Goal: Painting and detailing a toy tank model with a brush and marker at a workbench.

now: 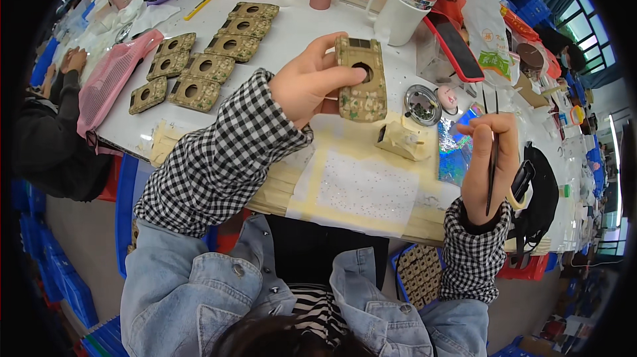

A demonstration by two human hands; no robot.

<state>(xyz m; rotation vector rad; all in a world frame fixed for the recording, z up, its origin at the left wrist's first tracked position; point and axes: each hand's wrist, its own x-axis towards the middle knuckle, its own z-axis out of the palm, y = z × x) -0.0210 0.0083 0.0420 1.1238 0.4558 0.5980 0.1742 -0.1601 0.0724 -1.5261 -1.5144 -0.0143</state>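
My left hand (298, 91) grips a camouflage-painted plastic shell (363, 103), apparently a toy vehicle body, with a round hole, and raises it above the table. The thumb lies at the hole's edge. Off to the right, my right hand (472, 181) is closed around black tweezers (490, 184) whose tips point up and away. Between the hands sits a tape-wrapped beige block (405, 142) with a small peg. A round metal dish (423, 105) of tiny dark pieces lies beyond it. Nearer me is a white sheet (358, 191) dotted with tiny specks.
Several matching camouflage shells (229, 46) stand in rows at the left, beside a pink mesh bag (118, 85). A white mug (398, 18), a red-edged phone (456, 48) and a shiny holographic sheet (452, 158) are on the right. Another person's hands (74, 60) rest at the far left.
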